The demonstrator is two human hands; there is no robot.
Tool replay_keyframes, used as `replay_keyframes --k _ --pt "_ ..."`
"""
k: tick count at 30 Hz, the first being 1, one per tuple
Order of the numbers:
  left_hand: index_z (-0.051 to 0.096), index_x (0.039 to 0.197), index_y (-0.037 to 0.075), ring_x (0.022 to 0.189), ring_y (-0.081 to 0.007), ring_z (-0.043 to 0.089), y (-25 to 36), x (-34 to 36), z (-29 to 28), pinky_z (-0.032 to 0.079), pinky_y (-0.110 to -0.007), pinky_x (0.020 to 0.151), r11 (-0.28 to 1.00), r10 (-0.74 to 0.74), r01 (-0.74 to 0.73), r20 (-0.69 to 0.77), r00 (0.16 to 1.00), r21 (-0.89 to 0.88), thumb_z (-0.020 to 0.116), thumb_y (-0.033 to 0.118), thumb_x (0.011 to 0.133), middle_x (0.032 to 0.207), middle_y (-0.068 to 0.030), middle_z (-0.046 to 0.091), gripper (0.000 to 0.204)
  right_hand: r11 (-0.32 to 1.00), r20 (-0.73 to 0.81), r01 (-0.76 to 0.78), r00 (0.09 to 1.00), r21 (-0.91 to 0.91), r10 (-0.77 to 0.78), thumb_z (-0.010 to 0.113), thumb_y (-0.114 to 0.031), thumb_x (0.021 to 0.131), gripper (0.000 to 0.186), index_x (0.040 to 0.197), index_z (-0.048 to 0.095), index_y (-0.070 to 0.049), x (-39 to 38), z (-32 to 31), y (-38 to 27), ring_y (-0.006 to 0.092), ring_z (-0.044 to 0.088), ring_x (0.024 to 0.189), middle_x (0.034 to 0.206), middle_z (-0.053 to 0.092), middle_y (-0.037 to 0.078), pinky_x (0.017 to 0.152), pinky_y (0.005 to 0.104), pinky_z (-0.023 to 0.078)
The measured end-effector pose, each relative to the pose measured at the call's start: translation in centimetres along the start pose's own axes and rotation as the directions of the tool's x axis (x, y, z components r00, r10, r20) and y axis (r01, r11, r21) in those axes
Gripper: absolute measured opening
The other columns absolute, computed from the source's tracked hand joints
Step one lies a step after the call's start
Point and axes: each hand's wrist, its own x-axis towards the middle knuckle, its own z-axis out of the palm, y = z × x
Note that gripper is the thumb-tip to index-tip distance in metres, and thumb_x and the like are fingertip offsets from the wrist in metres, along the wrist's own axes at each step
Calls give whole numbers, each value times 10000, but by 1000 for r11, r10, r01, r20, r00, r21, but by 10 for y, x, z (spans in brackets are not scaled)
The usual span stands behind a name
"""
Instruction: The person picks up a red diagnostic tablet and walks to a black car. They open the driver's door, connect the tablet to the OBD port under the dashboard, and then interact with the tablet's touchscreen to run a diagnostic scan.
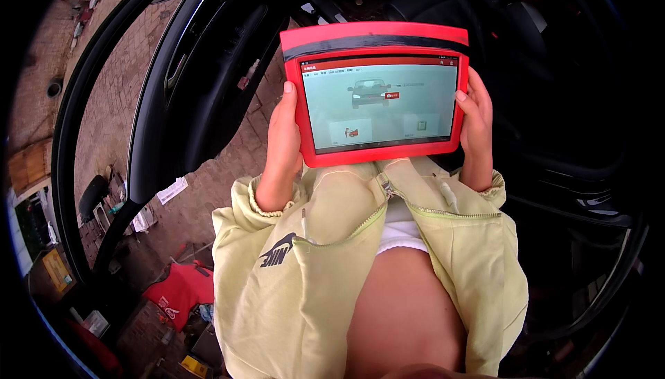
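- Tablet (pixel 375 95) in a red rubber case sits upright before our chest, held between both hands, its lit screen facing us and showing a small car picture
- Our left hand (pixel 282 142) grips its left edge, thumb over the red rim, fingers wrapped behind
- Our right hand (pixel 475 126) clasps the right edge the same way
- We wear a pale yellow zip jacket (pixel 291 275)
- An open car door (pixel 187 95) stands to our left over brick paving (pixel 111 95)

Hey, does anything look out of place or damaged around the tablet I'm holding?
Nothing stands out. Left hand and right hand hold the red tablet level, its screen lit and uncracked. Loose papers lie on the brick ground beside the open car door.
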Motion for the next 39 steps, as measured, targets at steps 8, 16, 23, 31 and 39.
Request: replay_keyframes --k 8,16,23,31,39 --pt "524 1289 -16 1049 -186 633 8 36 -45 512 -311 896 1000 17 -16 -61 998 18 391 454 1034 1213 -131 624 551 986 295 -69 955 150 22 580 -174 851 715 1455 297 84 51 12 49 226 450 1305 1409 467 172 1090 334 327" --pt "553 1257 -26 1014 -172 641 16 42 -50 515 -297 866 982 52 -40 -62 997 184 358 510 1026 1174 -126 644 616 979 422 -70 906 194 -19 506 -438 949 777 1451 275 108 64 -20 65 275 505 1271 1430 451 232 1047 387 393" --pt "549 1246 -18 956 -169 659 25 53 -51 547 -296 805 976 -6 4 10 1000 217 356 513 1025 1138 -129 647 607 992 252 -75 967 103 47 541 -224 970 630 1470 271 47 20 26 64 215 504 1259 1407 475 169 1011 327 419" --pt "568 1205 -53 944 -173 657 23 47 -53 546 -300 803 980 -22 18 17 1000 199 347 539 1018 1099 -130 652 659 400 85 407 780 -821 -620 705 -194 831 450 1251 599 -75 -29 108 29 297 433 1255 1312 494 136 1072 436 334" --pt "551 1227 -52 971 -179 655 14 45 -48 543 -303 830 992 -8 7 4 1000 125 345 529 1022 1124 -141 648 650 33 506 623 664 -781 -550 728 -351 783 318 1100 709 -330 -45 122 74 241 329 1323 1347 492 -3 1165 462 131"
